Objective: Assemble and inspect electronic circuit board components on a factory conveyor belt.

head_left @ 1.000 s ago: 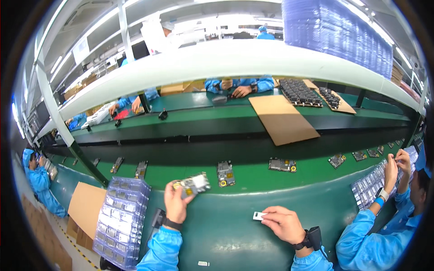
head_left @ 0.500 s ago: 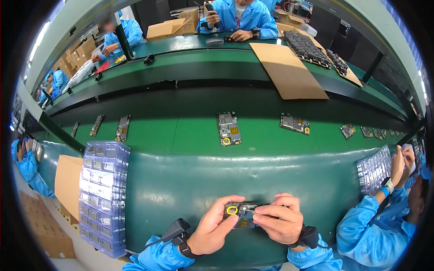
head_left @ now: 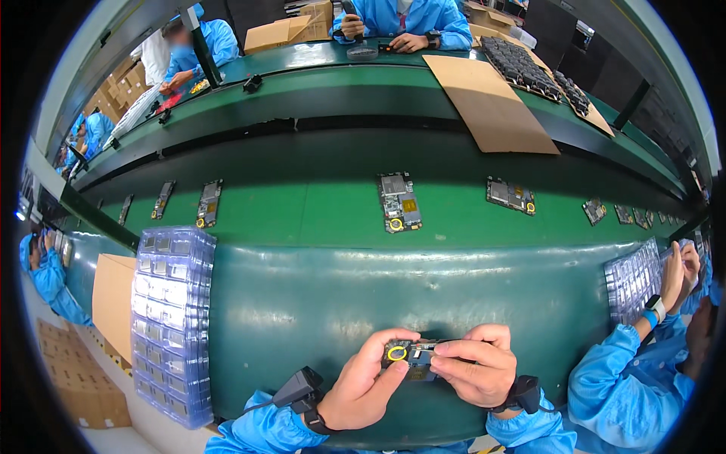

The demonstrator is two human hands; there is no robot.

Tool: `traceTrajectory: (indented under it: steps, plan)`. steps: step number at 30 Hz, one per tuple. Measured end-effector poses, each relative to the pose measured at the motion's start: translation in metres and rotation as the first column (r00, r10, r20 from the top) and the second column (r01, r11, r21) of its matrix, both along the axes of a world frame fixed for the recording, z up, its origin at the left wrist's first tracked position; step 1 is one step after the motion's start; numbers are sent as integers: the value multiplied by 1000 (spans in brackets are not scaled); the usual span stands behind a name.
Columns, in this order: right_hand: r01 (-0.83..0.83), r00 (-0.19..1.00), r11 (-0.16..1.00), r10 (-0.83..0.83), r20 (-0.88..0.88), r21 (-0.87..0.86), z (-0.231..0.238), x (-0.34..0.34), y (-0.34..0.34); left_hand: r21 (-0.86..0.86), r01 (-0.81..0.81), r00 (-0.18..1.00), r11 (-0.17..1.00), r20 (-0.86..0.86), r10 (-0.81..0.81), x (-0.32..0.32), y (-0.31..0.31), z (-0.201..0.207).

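In my left hand [head_left: 369,382], a dark circuit board [head_left: 420,374] with a yellow ring at one end is gripped between thumb and fingers, above the green work mat. My right hand [head_left: 478,363] is closed in a pinch over the board's right part. At its fingertips shows a thin, light-edged piece [head_left: 425,347], too small to name. The right thumb and the board's right end are hidden behind the fingers. On the green belt ahead lies another circuit board [head_left: 399,202] with a yellow ring.
Stacked clear blister trays [head_left: 172,325] with square parts stand at my left beside a cardboard box [head_left: 113,303]. More boards [head_left: 510,195] lie along the belt. A co-worker's sleeve [head_left: 635,371] and blister trays [head_left: 634,284] are close on my right. A cardboard sheet [head_left: 491,106] overhangs the far ledge.
The view has tilted and shifted slightly. My hands and the held board appear a little farther right, and my grip stays much the same. Belt boards also appear shifted right.
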State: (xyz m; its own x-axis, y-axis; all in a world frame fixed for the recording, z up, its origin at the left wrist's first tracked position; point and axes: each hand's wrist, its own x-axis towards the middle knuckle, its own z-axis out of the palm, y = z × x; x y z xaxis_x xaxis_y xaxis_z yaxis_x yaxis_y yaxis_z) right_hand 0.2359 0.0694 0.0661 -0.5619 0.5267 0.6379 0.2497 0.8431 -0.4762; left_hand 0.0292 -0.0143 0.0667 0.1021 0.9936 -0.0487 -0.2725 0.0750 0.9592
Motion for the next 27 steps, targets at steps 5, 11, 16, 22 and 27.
traceTrajectory:
  steps: [5, 11, 16, 22, 27]
  plan:
    - [5, 1000, 1000, -5, 12, 6, 0, 2, -1, 3, -12, 1000, 1000, 19, 12, 3, -2, 1]
    - [12, 1000, 1000, -13, 24, 29, -2, 0, -1, -20, -90, 993, 996, -84, 88, 8, -2, -9]
    - [19, 999, 999, -21, 45, 38, -3, -1, -2, -15, -115, 986, 993, -126, 112, 10, -4, -13]
    - [-27, 999, 997, 26, 20, 69, -3, -1, 1, 213, -223, 925, 951, -262, 275, 18, 0, -19]
    - [-116, 991, 990, 110, -75, -74, -7, -2, 3, 325, -84, 894, 942, -393, 215, 12, 4, -19]
